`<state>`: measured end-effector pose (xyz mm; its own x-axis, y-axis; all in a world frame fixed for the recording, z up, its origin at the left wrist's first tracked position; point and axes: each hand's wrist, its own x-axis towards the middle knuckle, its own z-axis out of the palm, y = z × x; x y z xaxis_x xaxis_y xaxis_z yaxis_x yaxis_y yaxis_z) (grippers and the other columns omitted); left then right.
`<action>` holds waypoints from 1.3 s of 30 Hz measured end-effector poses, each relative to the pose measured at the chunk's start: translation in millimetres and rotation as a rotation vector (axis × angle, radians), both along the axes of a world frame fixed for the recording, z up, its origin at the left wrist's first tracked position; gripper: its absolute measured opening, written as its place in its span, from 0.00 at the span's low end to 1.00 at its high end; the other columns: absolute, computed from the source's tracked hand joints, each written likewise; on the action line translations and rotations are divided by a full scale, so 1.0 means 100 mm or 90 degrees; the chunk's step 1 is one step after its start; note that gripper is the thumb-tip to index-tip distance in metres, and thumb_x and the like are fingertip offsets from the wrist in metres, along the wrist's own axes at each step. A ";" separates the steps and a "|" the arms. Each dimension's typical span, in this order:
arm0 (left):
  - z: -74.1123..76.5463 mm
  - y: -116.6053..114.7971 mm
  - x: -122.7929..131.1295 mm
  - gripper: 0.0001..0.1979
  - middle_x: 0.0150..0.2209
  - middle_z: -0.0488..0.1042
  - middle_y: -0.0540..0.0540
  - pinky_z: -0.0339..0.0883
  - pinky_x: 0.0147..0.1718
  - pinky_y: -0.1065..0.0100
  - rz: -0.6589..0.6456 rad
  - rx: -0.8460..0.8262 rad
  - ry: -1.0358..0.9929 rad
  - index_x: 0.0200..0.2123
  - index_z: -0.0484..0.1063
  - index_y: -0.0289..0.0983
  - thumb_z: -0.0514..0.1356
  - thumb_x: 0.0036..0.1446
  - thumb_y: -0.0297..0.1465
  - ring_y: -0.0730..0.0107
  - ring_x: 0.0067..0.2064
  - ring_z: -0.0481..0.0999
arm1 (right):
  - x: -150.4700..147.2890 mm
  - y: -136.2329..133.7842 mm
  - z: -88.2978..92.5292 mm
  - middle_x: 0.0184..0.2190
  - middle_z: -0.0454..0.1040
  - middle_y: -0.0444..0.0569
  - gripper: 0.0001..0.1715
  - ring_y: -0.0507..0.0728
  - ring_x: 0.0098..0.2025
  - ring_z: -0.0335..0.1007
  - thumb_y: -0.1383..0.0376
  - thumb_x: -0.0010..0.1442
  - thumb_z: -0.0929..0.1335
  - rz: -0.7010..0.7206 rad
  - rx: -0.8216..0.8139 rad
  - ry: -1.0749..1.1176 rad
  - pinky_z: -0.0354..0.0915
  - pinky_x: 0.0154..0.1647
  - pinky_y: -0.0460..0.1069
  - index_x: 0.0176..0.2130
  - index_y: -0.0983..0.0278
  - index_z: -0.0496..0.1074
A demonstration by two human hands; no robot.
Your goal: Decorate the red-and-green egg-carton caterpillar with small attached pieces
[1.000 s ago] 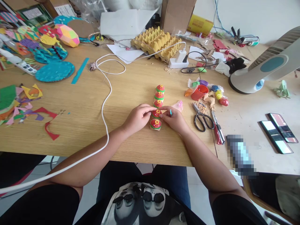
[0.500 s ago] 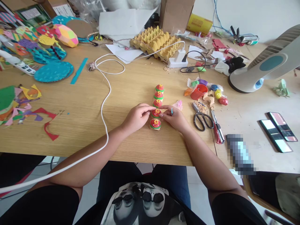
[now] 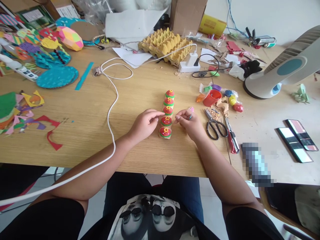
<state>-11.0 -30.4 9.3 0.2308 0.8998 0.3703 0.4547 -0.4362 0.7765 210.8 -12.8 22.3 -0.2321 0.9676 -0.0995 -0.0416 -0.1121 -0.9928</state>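
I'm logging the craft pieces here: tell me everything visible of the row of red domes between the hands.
The row of domes is five pieces lined up touching on the wooden table, running away from the person. Each has a red rounded top, seemingly clay, with a yellow mark, a green ring and, on the nearest, a tan base. The left hand reaches an index fingertip to its middle; contact is unclear. The right hand, pinching a small teal bit, sits beside it.

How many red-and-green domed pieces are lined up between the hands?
5, in one row on the table: nearest piece, second piece between the left hand and right hand, third piece, fourth piece, farthest piece. None seems hidden.
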 end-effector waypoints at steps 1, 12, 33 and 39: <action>0.00 0.00 0.00 0.17 0.46 0.79 0.44 0.73 0.44 0.64 0.002 0.002 -0.002 0.50 0.79 0.39 0.55 0.62 0.23 0.67 0.45 0.77 | 0.01 0.00 0.00 0.25 0.76 0.44 0.25 0.47 0.21 0.58 0.49 0.49 0.78 -0.010 -0.011 0.018 0.51 0.20 0.44 0.33 0.62 0.70; 0.03 0.00 0.00 0.15 0.45 0.78 0.44 0.73 0.43 0.65 0.015 0.009 -0.031 0.47 0.79 0.38 0.56 0.62 0.23 0.68 0.45 0.77 | 0.08 -0.01 0.07 0.34 0.80 0.44 0.24 0.45 0.20 0.45 0.56 0.44 0.79 -0.044 -0.145 0.154 0.41 0.18 0.44 0.35 0.61 0.67; 0.23 -0.16 0.07 0.08 0.37 0.76 0.47 0.70 0.43 0.62 -0.012 0.246 0.061 0.41 0.79 0.44 0.66 0.61 0.39 0.66 0.40 0.75 | -0.16 -0.32 0.21 0.21 0.67 0.43 0.27 0.50 0.24 0.58 0.42 0.57 0.72 0.083 0.164 -0.098 0.55 0.25 0.48 0.29 0.63 0.75; 0.20 -0.17 0.08 0.07 0.35 0.77 0.48 0.70 0.43 0.61 -0.005 0.245 0.087 0.40 0.79 0.44 0.65 0.62 0.39 0.66 0.39 0.75 | -0.16 -0.35 0.24 0.22 0.68 0.45 0.27 0.53 0.27 0.62 0.42 0.59 0.70 0.087 0.187 -0.131 0.58 0.27 0.48 0.30 0.62 0.76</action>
